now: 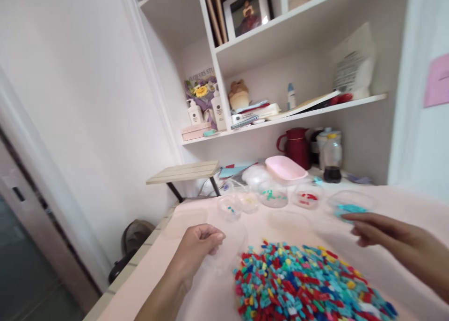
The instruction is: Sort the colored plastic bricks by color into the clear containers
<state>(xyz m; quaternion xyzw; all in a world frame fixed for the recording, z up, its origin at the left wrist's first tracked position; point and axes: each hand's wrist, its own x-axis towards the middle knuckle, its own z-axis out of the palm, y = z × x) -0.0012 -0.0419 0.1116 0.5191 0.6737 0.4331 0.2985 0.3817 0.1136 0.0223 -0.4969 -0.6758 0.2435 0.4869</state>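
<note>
My left hand (201, 240) is closed, thumb pressed against the curled fingers; whatever they hold, if anything, is hidden. It hovers beside a clear plastic tray (229, 253), left of a wide heap of small building bricks (298, 283) in red, turquoise, blue and yellow. On the right, my right hand (386, 232) has its index finger stretched out and the others loosely bent below. That fingertip reaches the near edge of a clear container with turquoise bricks (351, 209). No brick shows in this hand.
Further clear containers line the back: red bricks (308, 198), green bricks (271, 196), a few blue bricks (230, 210). Behind them stand a pink basin (286, 167), a red jug (297, 148) and a bottle of dark liquid (332, 160). A small wooden stand (182, 171) is at back left, below shelves.
</note>
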